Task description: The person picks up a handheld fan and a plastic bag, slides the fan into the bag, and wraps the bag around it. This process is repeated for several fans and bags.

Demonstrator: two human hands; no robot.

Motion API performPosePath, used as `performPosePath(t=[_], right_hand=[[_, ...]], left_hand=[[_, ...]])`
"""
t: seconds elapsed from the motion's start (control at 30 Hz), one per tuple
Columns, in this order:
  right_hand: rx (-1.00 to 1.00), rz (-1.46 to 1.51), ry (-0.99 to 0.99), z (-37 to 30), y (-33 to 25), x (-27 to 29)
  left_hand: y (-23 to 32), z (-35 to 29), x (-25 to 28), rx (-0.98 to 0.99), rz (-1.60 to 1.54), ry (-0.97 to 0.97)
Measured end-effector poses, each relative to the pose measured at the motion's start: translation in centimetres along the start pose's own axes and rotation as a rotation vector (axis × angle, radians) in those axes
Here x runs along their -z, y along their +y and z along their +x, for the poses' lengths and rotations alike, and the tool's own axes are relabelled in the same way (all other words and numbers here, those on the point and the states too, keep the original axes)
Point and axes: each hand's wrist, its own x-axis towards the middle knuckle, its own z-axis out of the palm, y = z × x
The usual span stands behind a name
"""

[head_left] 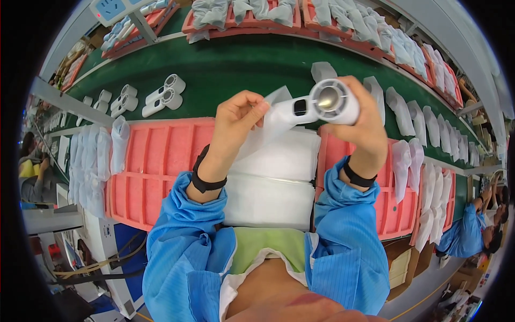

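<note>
A white handheld fan (346, 111) with a round head and a small dark display on its handle is held above the bench. My right hand (369, 115) is wrapped round the fan's head. In my left hand (236, 122), thumb and fingers pinch a translucent bag (273, 121) by its edge. The lower handle sits inside this bag; the head and display stick out. Beneath my hands lie stacks of flat white translucent bags (268, 199), between pink trays.
Bare white fans (163, 96) lie on the green conveyor (225, 67) at left. Bagged fans (399, 110) lie on it at right. A pink tray (161, 166) has bagged fans (88, 161) at its left end. More filled trays line the far shelf. Other people sit at both sides.
</note>
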Motion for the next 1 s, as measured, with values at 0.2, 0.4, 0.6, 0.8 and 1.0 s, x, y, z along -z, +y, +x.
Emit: performPosePath(t=[0.2,0.4,0.6,0.8,1.0], right_hand=[[0.281,-0.291,-0.062,1.9,2.9,-6.1],[0.266,-0.463,-0.019,1.6,2.6,-8.9],[0.33,-0.469,0.087,1.7,3.1,-8.4],[0.294,-0.464,0.181,2.3,3.8,-7.9],[0.082,0.202,0.047,1.2,2.8,-10.2]], left_hand=[[1.9,0.0,0.2,-0.042,-0.266,0.194],[2.3,-1.2,0.3,-0.085,-0.319,0.179],[1.5,-2.4,-2.0,-0.701,0.692,0.236],[2.0,-1.9,-2.8,-0.624,0.648,0.21],[1.9,0.0,-0.8,-0.584,0.744,0.21]])
